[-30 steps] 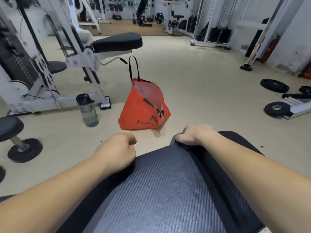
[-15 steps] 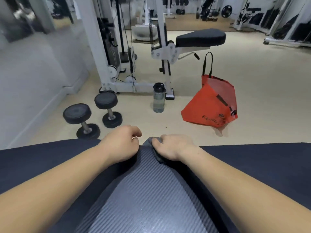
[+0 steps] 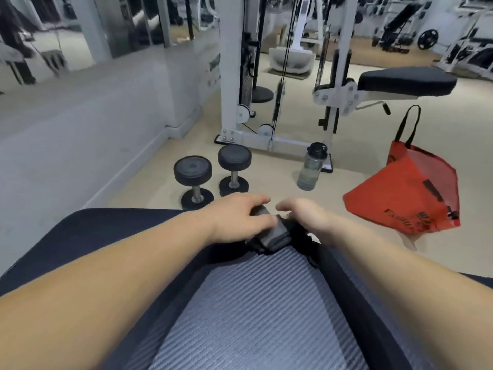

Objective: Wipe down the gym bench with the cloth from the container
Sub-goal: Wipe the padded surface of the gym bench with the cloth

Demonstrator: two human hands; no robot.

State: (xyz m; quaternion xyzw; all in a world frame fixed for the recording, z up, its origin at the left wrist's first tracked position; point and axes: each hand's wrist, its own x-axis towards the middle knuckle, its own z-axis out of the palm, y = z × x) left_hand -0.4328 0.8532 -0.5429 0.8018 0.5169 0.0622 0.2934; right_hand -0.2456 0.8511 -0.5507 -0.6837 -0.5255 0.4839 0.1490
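Our left hand [image 3: 237,217] curls over the folded grey cloth [image 3: 272,235], fingers on its far edge and thumb on the near side, pinching it at the far end of the dark padded gym bench with the grey woven centre panel [image 3: 253,316]. Our right hand [image 3: 306,218] sits just beside it, fingers bent; we cannot tell whether it grips the cloth. Beyond, a slumped red fabric tote bag [image 3: 405,198], a clear plastic water bottle [image 3: 310,169] and two black dumbbells [image 3: 197,180] stand near the bench.
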